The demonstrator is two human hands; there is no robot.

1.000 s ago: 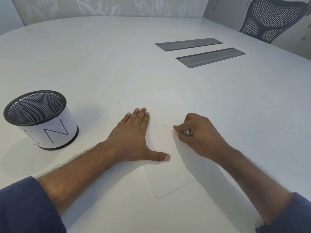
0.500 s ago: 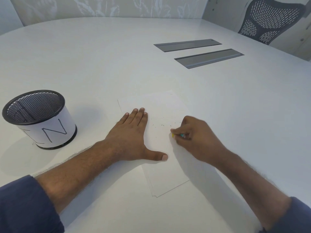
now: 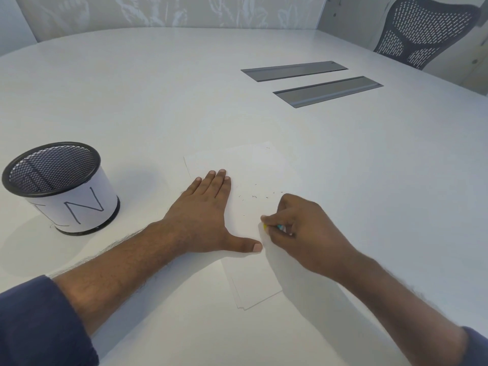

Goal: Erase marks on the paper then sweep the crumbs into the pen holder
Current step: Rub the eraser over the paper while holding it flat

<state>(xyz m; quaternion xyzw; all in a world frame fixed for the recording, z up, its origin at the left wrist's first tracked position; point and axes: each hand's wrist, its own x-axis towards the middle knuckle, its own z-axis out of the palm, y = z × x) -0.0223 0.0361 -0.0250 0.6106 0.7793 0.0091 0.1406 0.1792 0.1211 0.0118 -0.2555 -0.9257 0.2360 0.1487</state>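
While the left hand (image 3: 203,220) lies flat, fingers straight, pinning the paper (image 3: 253,276), the right hand (image 3: 298,233) pinches an eraser (image 3: 265,226) against it, crumbs (image 3: 253,197) at its eleven o'clock and the pen holder (image 3: 59,186) at nine, nearer the left hand.

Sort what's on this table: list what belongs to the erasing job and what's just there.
In use: paper, eraser pinched in right hand, left hand pressing the paper flat, crumbs, pen holder.
Idle: two grey table hatches, chair.
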